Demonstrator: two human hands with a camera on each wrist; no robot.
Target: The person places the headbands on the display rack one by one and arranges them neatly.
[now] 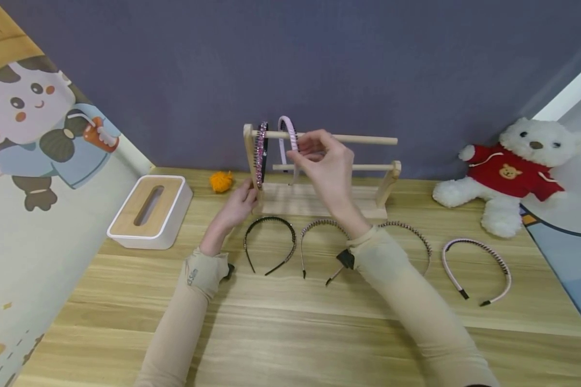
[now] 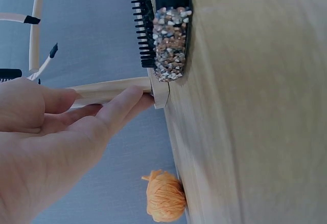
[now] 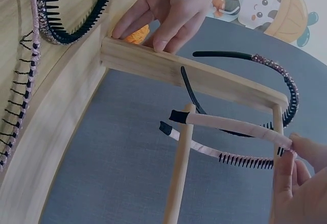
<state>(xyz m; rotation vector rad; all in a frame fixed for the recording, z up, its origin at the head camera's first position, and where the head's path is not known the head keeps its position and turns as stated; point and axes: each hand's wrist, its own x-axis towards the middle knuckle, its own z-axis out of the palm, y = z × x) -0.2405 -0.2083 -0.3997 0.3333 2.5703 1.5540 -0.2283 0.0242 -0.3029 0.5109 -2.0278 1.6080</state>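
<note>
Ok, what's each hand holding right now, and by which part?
The right hand pinches the pale pink toothed headband near its curved top. The left hand grips the wooden rack by its left upright, near the base.

It looks like a child's room: a big cartoon animal is on the white wall, and a teddy bear and tissue box sit on the wooden tabletop.

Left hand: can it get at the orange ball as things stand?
Probably yes: the orange ball lies on the table close beside the left hand, nothing visible between them. That hand holds the rack's side post, though, so it would likely have to let go first.
</note>
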